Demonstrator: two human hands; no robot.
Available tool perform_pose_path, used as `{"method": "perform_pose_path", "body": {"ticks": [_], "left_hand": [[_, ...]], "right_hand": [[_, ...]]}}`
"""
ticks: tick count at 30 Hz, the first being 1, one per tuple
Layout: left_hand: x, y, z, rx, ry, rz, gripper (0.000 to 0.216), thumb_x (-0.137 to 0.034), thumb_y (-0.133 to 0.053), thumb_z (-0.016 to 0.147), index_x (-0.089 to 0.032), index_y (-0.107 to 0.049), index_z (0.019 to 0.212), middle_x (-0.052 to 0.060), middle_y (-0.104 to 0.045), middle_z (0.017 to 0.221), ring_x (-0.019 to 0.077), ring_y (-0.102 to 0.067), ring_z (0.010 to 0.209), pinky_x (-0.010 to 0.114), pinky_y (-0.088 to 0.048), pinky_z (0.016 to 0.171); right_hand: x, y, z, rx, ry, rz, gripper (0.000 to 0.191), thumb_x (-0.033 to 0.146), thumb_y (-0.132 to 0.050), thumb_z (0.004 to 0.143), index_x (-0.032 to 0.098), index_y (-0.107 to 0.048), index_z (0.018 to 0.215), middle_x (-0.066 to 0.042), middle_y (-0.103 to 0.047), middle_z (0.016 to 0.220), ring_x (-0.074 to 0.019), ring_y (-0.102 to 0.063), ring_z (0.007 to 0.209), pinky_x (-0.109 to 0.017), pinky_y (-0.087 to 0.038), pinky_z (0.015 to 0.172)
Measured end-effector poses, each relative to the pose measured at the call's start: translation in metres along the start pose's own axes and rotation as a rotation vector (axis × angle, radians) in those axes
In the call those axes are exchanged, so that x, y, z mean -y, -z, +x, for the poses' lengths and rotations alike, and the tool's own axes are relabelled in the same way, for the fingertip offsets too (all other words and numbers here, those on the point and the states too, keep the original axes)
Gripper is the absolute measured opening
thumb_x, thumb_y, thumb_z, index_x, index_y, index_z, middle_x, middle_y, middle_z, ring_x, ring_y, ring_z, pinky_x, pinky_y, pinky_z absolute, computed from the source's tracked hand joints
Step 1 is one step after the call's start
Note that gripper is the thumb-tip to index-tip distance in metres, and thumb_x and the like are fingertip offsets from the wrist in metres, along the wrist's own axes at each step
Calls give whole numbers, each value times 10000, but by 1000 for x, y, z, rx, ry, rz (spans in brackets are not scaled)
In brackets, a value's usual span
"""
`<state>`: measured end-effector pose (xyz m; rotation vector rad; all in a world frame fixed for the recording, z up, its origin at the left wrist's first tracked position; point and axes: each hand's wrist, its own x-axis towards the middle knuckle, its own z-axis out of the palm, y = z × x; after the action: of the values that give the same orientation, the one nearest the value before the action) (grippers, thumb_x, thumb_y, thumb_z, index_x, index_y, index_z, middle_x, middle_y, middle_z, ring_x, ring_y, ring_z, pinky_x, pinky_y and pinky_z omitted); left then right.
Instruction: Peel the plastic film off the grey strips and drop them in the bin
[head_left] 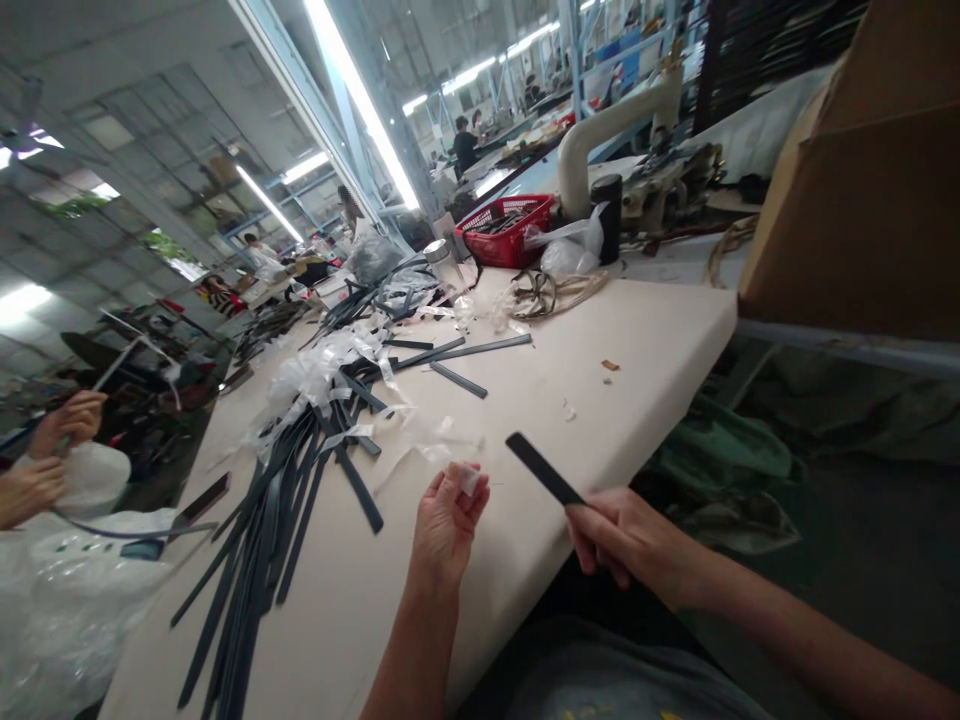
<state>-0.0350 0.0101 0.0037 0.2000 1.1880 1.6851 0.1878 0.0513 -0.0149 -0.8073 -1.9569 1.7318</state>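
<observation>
My right hand [626, 540] is closed around one end of a flat black strap [541, 467], which sticks up and to the left over the beige table [645, 340]. My left hand [448, 522] pinches a small piece of clear plastic film [469, 480] between thumb and fingertips, just left of the strap's free end. A pile of several more black straps [292, 500] lies on the table to the left of my left hand, mixed with crumpled clear film strips [330, 370].
Another person's hands [52, 450] work at the far left above white plastic bags [67, 590]. A red basket [506, 230], a jar [442, 265], a black cylinder [606, 215] and a sewing machine [622, 120] stand at the table's far end. A cardboard box [862, 190] sits at right.
</observation>
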Motion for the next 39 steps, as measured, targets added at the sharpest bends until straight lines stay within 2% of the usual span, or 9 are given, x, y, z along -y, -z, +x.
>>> {"method": "perform_pose_path", "body": {"ticks": [3, 7, 11, 17, 23, 30, 39], "left_hand": [[3, -5, 4, -17, -16, -29, 451, -325, -964, 437, -146, -710, 764, 56, -746, 809, 182, -715, 697, 268, -611, 637], [10, -9, 4, 4, -23, -29, 441, -330, -965, 429, -143, -686, 715, 25, -718, 708, 156, -694, 630, 248, -604, 615], [16, -11, 2, 25, -82, -39, 410, -322, -961, 450, -146, -659, 665, -22, -655, 605, 97, -631, 549, 195, -573, 577], [19, -12, 1, 40, -42, 6, 459, -311, -962, 459, -122, -731, 808, 78, -737, 791, 178, -709, 728, 267, -601, 706], [21, -11, 2, 77, -52, -51, 382, -318, -955, 478, -138, -697, 694, 6, -686, 660, 131, -672, 636, 252, -596, 691], [22, -10, 2, 59, -39, -38, 335, -303, -916, 584, -131, -714, 790, 55, -739, 807, 169, -710, 763, 266, -592, 738], [28, -11, -6, 69, 2, -35, 293, -273, -906, 602, -135, -710, 769, 48, -732, 774, 163, -705, 732, 275, -586, 749]], "right_hand": [[-11, -16, -18, 76, -25, -140, 530, 455, -364, 987, 159, -572, 600, -11, -580, 546, -100, -533, 447, -176, -377, 457], [-9, -28, -17, 65, 40, -155, 519, 358, -335, 979, 164, -566, 556, -1, -544, 497, -106, -526, 476, -189, -398, 539], [-2, -31, -8, 71, 47, -134, 521, 377, -333, 975, 165, -575, 566, -5, -560, 515, -112, -517, 485, -201, -387, 545], [-7, -36, -7, 42, 23, -141, 503, 367, -344, 957, 168, -577, 558, -17, -592, 526, -123, -531, 489, -212, -385, 546], [-6, -36, -7, 50, 1, -130, 507, 372, -332, 960, 167, -586, 571, -21, -597, 541, -128, -538, 499, -212, -393, 543], [-4, -35, -7, 26, 19, -137, 520, 388, -328, 963, 168, -597, 577, -26, -592, 544, -130, -536, 487, -213, -399, 524], [-12, -35, -4, 57, -43, -52, 485, 370, -357, 952, 165, -578, 571, -15, -571, 519, -108, -493, 422, -184, -376, 441]]}}
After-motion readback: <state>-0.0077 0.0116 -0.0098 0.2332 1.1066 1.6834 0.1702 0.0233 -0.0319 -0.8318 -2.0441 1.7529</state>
